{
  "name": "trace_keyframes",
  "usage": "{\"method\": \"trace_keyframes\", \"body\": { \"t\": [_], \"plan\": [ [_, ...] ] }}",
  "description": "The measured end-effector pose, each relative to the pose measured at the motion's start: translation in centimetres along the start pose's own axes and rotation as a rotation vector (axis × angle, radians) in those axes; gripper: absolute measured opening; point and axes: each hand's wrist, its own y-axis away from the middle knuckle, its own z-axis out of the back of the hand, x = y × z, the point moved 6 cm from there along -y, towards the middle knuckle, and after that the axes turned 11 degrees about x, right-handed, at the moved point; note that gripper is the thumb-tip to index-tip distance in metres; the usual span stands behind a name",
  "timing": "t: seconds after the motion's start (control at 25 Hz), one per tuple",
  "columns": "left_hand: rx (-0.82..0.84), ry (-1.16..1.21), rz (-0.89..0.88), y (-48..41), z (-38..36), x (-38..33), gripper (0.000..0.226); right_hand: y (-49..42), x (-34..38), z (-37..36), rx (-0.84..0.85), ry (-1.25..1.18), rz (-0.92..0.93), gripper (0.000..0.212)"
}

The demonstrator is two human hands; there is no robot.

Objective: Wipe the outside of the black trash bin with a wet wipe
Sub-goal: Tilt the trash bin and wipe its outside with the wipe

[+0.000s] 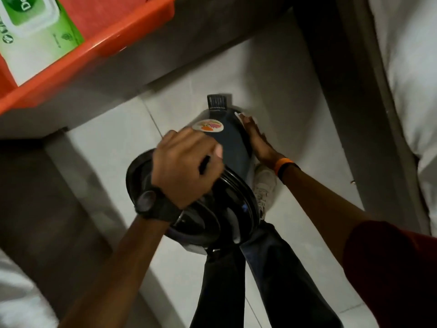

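While one black bin (233,147) stands on the pale floor (295,91) at frame centre, its long axis runs from the lid at 7 o'clock to the pedal (216,102) at 12. Bare tiles lie open toward 1 o'clock; a shelf edge crowds 10, a white bed (411,67) 3. The left hand (186,166) is clenched on the lid rim. The right hand (256,138) lies flat on the bin's side, pressing one white wipe (238,114). One orange tray (113,41) at 11 holds one green wipes pack (35,36).
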Motion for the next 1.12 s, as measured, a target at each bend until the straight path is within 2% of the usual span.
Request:
{"method": "trace_keyframes", "body": {
  "t": [0.08,0.12,0.24,0.28,0.36,0.44,0.52,0.64,0.72,0.8,0.84,0.92,1.0,1.12],
  "plan": [
    [0.145,-0.107,-0.018,-0.7,-1.4,-1.7,0.037,1.1,-1.0,-0.2,-0.016,-0.084,-0.039,0.096],
    [0.176,-0.121,0.046,-1.3,-1.5,-1.3,0.039,2.8,-0.8,-0.8,-0.008,-0.094,0.007,0.092],
    [0.178,-0.046,0.360,-2.2,-0.3,3.0,0.046,11.1,2.5,-4.3,0.035,-0.048,0.286,0.053],
    [0.172,0.023,0.453,-2.2,-0.1,4.7,0.048,13.7,3.4,-5.6,0.042,-0.008,0.395,0.048],
    [0.167,0.249,0.536,-1.7,-0.8,7.5,0.051,16.9,4.0,-7.5,0.100,0.080,0.552,0.051],
    [0.151,0.489,0.570,-1.1,-2.0,9.5,0.052,15.5,3.4,-6.6,0.066,0.281,0.577,0.052],
    [0.105,0.631,0.633,-0.5,-2.8,11.1,0.053,10.8,2.3,-2.9,-0.108,0.380,0.463,0.051],
    [0.035,0.763,0.738,0.1,-2.6,13.1,0.058,5.4,0.7,3.3,-0.251,0.189,0.160,0.052],
    [-0.008,0.798,0.802,0.2,-2.3,14.1,0.063,5.8,1.3,2.6,-0.191,0.254,0.162,0.054],
    [-0.030,0.790,0.859,0.2,-2.1,14.9,0.064,9.3,3.1,-1.4,-0.087,0.394,0.339,0.054],
    [-0.035,0.790,0.879,0.1,-2.1,15.1,0.065,11.7,3.8,-3.7,-0.026,0.415,0.437,0.054],
    [-0.028,0.774,0.892,0.1,-2.3,15.3,0.066,14.6,3.0,-6.3,0.074,0.392,0.516,0.054],
    [0.006,0.760,0.874,0.0,-2.7,15.0,0.065,13.3,1.8,-4.3,-0.009,0.395,0.457,0.053],
    [0.038,0.709,0.786,-0.7,-2.6,13.3,0.062,7.9,-1.1,1.3,-0.229,0.233,0.194,0.055]
  ]
}}
